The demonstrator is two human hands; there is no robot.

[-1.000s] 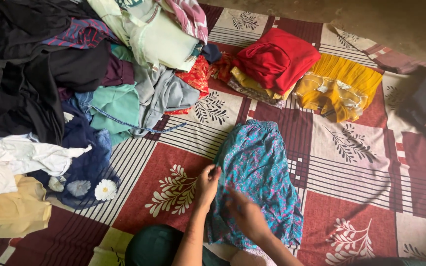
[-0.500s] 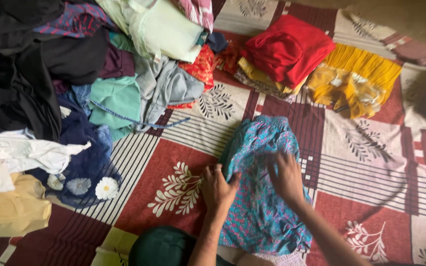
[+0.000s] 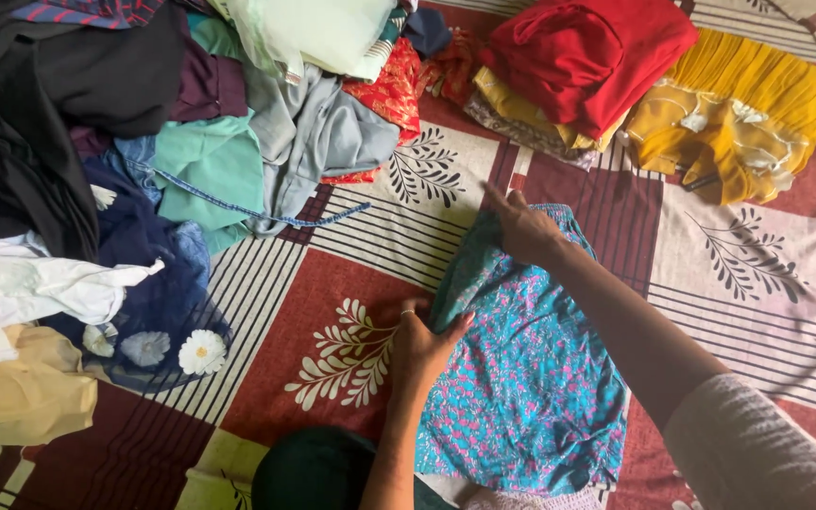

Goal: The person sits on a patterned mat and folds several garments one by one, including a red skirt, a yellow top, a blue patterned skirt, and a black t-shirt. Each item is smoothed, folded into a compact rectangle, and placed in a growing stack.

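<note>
A teal garment with a pink floral print (image 3: 531,368) lies flat on a patterned maroon and cream sheet (image 3: 332,274). My left hand (image 3: 422,345) rests on the garment's left edge at about mid-length, fingers pinching the fabric. My right hand (image 3: 521,227) reaches to the far end and grips the gathered waistband at its left corner. My right forearm crosses over the garment, in a pale sleeve.
A big heap of unsorted clothes (image 3: 144,151) fills the left side: black, grey, green, navy and white pieces. A folded stack topped by a red garment (image 3: 587,57) and a yellow garment (image 3: 729,113) lie at the back. A dark green knee (image 3: 318,472) shows at the bottom.
My right hand has moved from the middle of the teal garment up to its waistband. My left hand stayed on the left edge. The view has tilted downward.
</note>
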